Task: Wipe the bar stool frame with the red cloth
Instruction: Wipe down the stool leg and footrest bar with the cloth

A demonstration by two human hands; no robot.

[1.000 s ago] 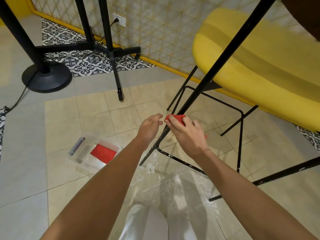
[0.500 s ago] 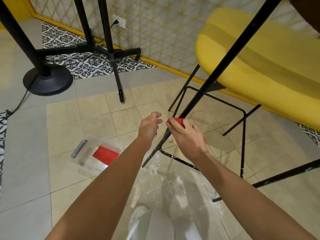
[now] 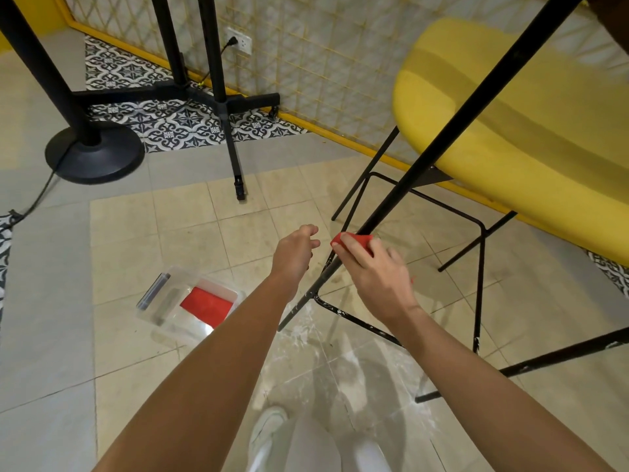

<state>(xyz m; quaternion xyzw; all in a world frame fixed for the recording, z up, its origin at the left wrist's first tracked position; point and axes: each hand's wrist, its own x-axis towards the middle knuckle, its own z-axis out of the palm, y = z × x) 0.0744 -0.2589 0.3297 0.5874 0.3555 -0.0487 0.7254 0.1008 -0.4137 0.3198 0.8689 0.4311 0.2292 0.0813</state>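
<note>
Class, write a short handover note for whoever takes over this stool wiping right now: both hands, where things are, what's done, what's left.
Right hand grips the red cloth on the stool leg, low down.
Left hand loosely curled, holding nothing, beside that leg.
Clear box on the floor, left, holds a second red cloth.
Done: how much is wiped cannot be told.
Left: white specks show on the leg below the cloth and on the footrest bar; likely wipe those next.
</note>
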